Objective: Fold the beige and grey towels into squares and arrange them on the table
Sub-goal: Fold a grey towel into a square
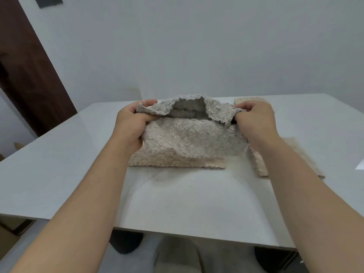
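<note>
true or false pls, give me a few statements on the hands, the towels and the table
1. Both hands grip the grey towel. True: the left hand and the right hand each hold one end of the grey towel.
2. The grey towel lies flat on the table as a finished square. False: it is held up and sags loosely between the hands.
3. A beige towel lies on the table under the grey one. True: the beige towel lies flat there, and its near edge shows.
4. The table is dark wood. False: the table has a pale grey top.
</note>
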`<state>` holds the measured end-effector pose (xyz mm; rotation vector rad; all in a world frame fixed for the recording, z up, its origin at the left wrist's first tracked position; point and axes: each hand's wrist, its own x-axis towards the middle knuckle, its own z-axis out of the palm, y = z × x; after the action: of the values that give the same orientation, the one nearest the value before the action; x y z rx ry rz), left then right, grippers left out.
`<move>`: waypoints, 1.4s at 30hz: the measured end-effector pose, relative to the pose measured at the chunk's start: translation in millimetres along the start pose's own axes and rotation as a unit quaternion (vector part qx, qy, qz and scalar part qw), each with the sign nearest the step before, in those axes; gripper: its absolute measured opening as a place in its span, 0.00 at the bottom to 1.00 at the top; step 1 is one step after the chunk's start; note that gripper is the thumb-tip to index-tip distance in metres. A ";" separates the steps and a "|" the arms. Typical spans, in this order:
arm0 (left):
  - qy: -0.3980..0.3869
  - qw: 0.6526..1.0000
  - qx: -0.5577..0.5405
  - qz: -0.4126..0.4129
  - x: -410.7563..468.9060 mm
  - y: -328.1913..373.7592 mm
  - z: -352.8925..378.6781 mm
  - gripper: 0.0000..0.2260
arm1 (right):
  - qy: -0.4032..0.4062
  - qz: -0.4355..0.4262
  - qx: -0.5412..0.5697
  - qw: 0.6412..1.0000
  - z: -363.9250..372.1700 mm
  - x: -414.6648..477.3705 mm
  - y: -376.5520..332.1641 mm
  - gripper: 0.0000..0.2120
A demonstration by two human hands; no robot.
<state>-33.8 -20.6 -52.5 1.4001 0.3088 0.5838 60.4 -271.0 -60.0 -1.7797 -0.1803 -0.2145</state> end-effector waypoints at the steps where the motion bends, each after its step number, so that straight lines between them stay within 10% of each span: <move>1: -0.005 1.000 -0.011 -0.007 -4.7 1.9 0.9 0.15 | 0.001 -0.003 -0.005 1.000 -6.0 -2.9 -3.1 0.15; 12: -0.038 0.989 0.070 -0.125 -70.5 -19.8 -16.9 0.10 | -0.128 0.060 -0.131 0.981 -42.4 -47.1 16.6 0.08; 32: 0.029 0.872 0.463 0.160 -81.3 -43.4 -50.3 0.05 | -0.118 -0.191 -0.346 0.911 -23.6 -64.1 30.6 0.18; 42: 0.050 0.930 0.344 0.117 -68.9 -32.6 -45.1 0.12 | -0.081 -0.116 -0.246 0.959 -17.9 -56.3 14.7 0.24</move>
<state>-107.9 -23.2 -100.9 2.1078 0.4583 0.7873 8.4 -292.0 -83.7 -2.2730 -0.4884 -0.2998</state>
